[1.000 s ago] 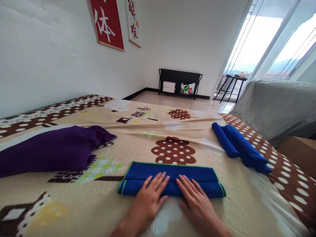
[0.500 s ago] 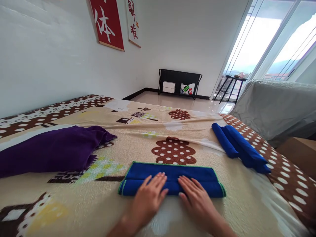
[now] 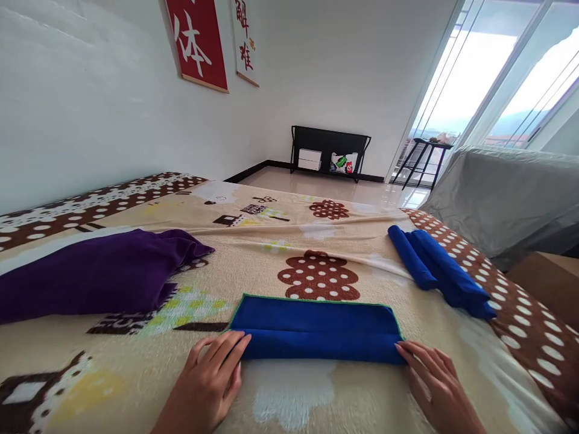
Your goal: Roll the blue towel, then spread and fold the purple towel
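Flat and loosely spread, pinching nothing, the left hand [image 3: 210,380] and right hand [image 3: 434,383] touch the near corners of the folded blue towel [image 3: 316,325], near-centre on the blanket [image 3: 353,238]. It looks soft, light and limp; best held by both ends. Purple cloth [image 3: 99,274] left, rolled towels [image 3: 441,265] right, black rack [image 3: 330,150] far.

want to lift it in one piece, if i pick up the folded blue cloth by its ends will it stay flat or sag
Probably sags: the folded blue cloth lies thin and soft, flat on the blanket, so its middle would likely droop between the left hand and right hand. It looks light, and its layers may slip open.
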`<state>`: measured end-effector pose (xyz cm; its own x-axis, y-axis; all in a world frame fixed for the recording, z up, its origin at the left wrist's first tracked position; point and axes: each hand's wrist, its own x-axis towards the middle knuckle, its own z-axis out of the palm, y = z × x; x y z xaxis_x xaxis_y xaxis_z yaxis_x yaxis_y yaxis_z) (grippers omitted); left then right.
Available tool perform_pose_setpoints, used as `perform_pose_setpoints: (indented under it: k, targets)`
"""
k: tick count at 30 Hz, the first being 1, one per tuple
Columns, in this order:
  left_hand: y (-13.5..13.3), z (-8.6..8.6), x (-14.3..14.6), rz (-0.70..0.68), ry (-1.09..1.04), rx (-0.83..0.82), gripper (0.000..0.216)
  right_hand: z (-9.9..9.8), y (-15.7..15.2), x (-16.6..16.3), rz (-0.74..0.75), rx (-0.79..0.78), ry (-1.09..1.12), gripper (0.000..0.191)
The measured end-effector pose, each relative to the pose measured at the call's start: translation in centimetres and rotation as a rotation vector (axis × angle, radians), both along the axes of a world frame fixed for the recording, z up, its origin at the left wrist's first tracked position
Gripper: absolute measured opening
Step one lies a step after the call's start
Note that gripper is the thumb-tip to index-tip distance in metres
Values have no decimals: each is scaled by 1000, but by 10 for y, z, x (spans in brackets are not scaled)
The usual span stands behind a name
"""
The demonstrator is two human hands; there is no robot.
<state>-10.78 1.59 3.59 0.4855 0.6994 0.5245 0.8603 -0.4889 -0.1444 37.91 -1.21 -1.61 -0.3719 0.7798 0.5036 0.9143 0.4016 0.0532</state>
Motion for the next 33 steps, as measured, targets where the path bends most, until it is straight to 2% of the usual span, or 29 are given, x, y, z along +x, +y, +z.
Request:
perform_pose_setpoints:
  k: [3,6,9,12,14,16,19,21,22,24,29,31,33]
  targets:
    - [-2,-10,-6,-25,-37,-17,51,-4,-1,2,-1,4,-16,50]
    - [11,-11,-10,3,-91,-75,45,8,15,-2,-6,-59,29,35]
    - [31,4,-14,42,-130,-273,37,30,34,-2,1,-196,108,24]
    - [48,23,-6,123,-147,-378,29,47,51,-5,-14,-228,131,26]
    - [55,30,15,178,-150,-335,30,52,60,-20,-44,-200,125,33]
    - [58,29,51,171,-141,-302,38,51,68,-51,-64,-177,110,43]
    - [60,18,110,-9,-84,-312,47,45,74,-112,22,-188,67,56]
    - [63,7,130,-119,-45,-331,50,41,76,-140,116,-221,40,58]
    - [64,3,130,-142,-34,-334,51,39,77,-144,148,-236,33,60]
    - [68,-3,108,-132,-31,-333,55,36,76,-132,155,-255,39,64]
    - [74,-6,24,0,-53,-321,62,27,74,-53,19,-265,104,61]
    - [77,-6,13,22,-51,-321,62,23,77,-39,-2,-270,118,58]
    - [82,-6,16,35,-47,-316,63,22,82,-38,-9,-271,130,57]
